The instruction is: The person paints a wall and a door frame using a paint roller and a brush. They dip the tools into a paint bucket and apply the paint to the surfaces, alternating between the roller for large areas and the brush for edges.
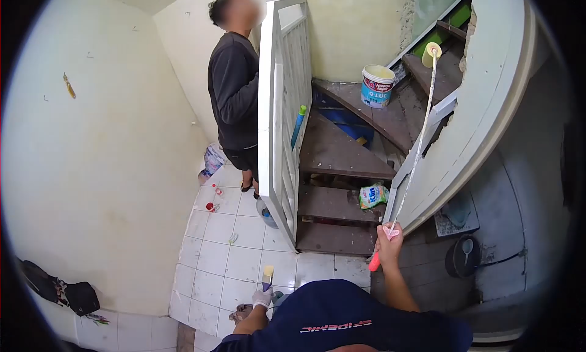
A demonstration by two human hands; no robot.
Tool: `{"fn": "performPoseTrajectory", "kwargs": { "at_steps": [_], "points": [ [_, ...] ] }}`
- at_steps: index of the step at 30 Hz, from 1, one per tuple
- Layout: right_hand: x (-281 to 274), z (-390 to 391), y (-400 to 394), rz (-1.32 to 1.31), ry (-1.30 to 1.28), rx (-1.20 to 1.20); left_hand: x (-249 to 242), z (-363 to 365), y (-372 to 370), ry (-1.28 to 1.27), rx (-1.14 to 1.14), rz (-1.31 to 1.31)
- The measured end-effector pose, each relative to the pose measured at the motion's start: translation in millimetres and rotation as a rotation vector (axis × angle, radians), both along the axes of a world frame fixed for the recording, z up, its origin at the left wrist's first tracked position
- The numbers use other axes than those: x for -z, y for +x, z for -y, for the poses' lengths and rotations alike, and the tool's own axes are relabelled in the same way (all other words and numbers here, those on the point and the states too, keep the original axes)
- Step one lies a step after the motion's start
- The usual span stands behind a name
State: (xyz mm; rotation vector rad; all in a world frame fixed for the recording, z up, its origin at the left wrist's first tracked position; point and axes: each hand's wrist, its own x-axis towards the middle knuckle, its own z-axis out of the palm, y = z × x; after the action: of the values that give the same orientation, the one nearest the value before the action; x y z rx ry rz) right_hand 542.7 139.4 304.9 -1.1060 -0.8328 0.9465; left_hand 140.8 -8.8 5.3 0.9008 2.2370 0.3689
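My left hand (262, 297), in a thin white glove, is closed around the handle of a paintbrush (268, 276) whose pale bristles point up and away from me. My right hand (389, 247) grips the pink-red handle of a long paint roller (417, 152). Its pole slants up to the right, and the yellowish roller head (431, 54) is at the far end, in front of the upper stairs. A paint bucket (377, 86) with a blue and white label stands on the stair landing, left of the roller head.
A person in dark clothes (235, 86) stands behind the white railing (274, 126). A detergent packet (373, 196) lies on the brown wooden stairs (334, 202). A red cup (210, 206) is on the tiled floor. At right are a curved wall edge (488, 150) and a dark bucket (462, 256).
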Motion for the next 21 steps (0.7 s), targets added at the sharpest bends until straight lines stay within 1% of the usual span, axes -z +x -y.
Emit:
{"fn": "performPoseTrajectory", "kwargs": {
  "at_steps": [4, 8, 10, 11, 14, 16, 17, 18, 20, 21],
  "points": [
    [4, -1, 8, 0.014, -0.001, -0.023, 3, 15, -1, -0.054, -0.028, 0.033],
    [7, -1, 10, 0.01, -0.012, -0.026, 7, 31, -2, -0.027, -0.081, 0.059],
    [9, -1, 8, 0.009, 0.006, -0.022, 8, 38, -4, -0.106, -0.17, 0.134],
    [9, 0, 8, -0.009, -0.015, -0.034, 22, 43, -10, 0.007, -0.127, 0.115],
    [10, 3, -2, -0.032, -0.018, -0.014, 31, 44, -25, -0.042, -0.048, 0.119],
    [8, 9, -12, -0.023, -0.012, 0.028, 19, 41, -32, -0.069, -0.043, 0.113],
    [14, 12, -13, -0.026, -0.013, 0.027, -18, 33, -27, -0.138, 0.012, 0.045],
    [14, 15, -17, -0.022, -0.008, 0.038, 4, 30, -38, -0.112, -0.042, 0.1],
    [16, 20, -25, -0.021, 0.001, 0.083, -45, 14, -35, -0.147, 0.023, 0.0],
    [14, 26, -30, -0.049, 0.016, 0.089, -33, 12, -46, -0.161, 0.009, 0.003]
  ]
}}
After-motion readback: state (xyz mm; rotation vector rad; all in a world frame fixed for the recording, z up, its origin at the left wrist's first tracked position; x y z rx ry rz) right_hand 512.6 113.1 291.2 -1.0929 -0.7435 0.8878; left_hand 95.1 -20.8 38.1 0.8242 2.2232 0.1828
